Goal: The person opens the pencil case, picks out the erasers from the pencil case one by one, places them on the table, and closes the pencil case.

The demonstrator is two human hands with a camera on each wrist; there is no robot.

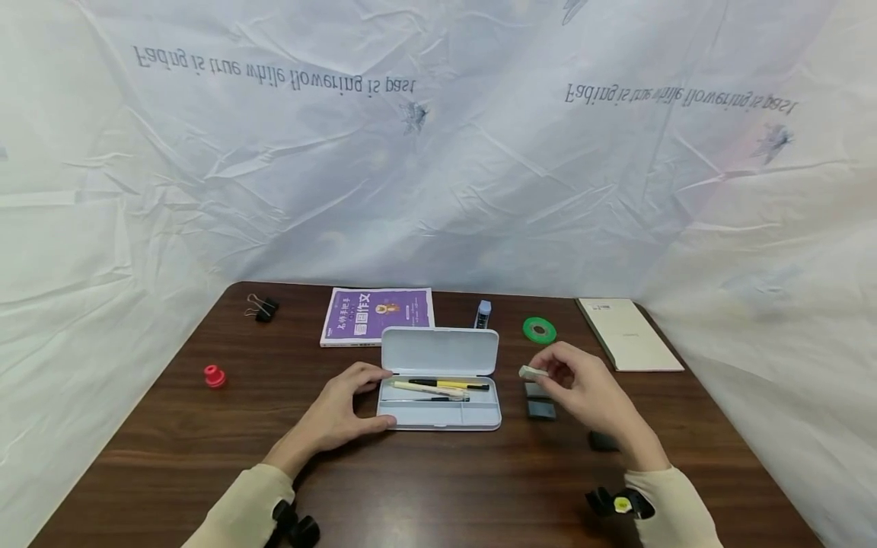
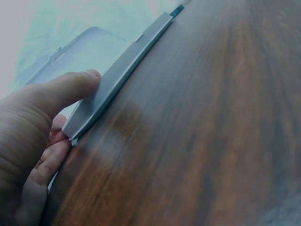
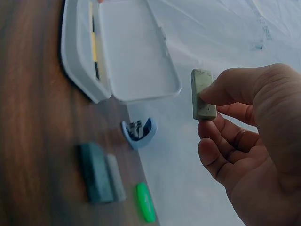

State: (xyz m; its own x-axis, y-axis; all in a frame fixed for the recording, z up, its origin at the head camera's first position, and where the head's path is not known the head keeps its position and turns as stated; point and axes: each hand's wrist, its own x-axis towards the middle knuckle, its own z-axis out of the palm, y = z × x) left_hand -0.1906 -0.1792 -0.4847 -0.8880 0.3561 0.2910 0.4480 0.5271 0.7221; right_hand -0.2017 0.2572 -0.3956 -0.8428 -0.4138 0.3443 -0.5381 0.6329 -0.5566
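Note:
A white pencil case (image 1: 438, 415) lies with its lid raised on the table. Inside it are several pens, among them a yellow-and-black pen (image 1: 460, 385). My left hand (image 1: 340, 403) holds the case's left end, thumb at the front corner and fingers at the back one; its thumb (image 2: 77, 87) shows on the front wall in the left wrist view. To the right of the case, my right hand (image 1: 582, 384) pinches a small pale-green eraser (image 3: 202, 94) between thumb and fingers, raised above the table. Two darker grey-green blocks (image 1: 540, 409) lie below that hand.
A purple book (image 1: 377, 313) and a blue glue stick (image 1: 483, 313) lie behind the case. Further right are a green tape roll (image 1: 539, 330) and a cream notebook (image 1: 630, 335). A red stopper-like piece (image 1: 215, 376) and a black binder clip (image 1: 263, 307) sit on the left.

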